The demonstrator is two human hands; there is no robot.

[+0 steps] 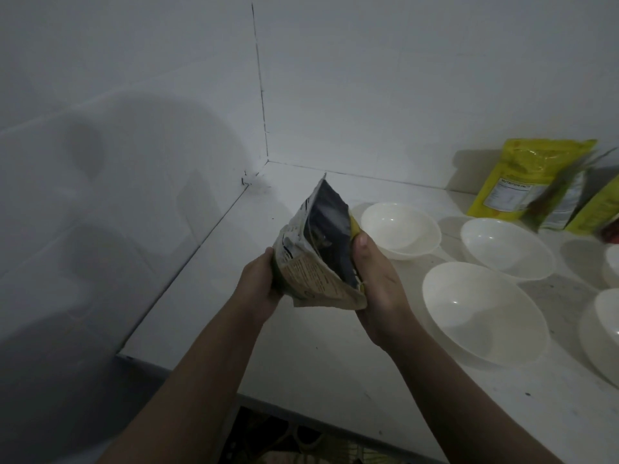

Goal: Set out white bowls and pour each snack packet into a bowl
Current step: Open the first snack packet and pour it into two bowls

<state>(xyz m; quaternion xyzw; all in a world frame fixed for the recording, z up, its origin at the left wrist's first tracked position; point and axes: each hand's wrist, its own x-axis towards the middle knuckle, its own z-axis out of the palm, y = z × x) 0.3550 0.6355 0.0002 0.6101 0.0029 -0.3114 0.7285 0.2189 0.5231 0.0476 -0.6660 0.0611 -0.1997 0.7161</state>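
Both hands hold one opened snack packet (318, 249) above the white counter (301, 356) near the wall corner: left hand (261, 283) clamped on its 9 o'clock edge, right hand (378, 289) clamped on its 3 o'clock edge, thumb up by the mouth. Mouth gapes, dark lining showing, pointed toward 12 o'clock. Empty white bowls stand at 3 o'clock of the packet, the nearest bowl (485, 316) just beside the right hand, a farther bowl (400, 229) behind it; yellow packets (526, 182) lean at the wall at 2 o'clock.
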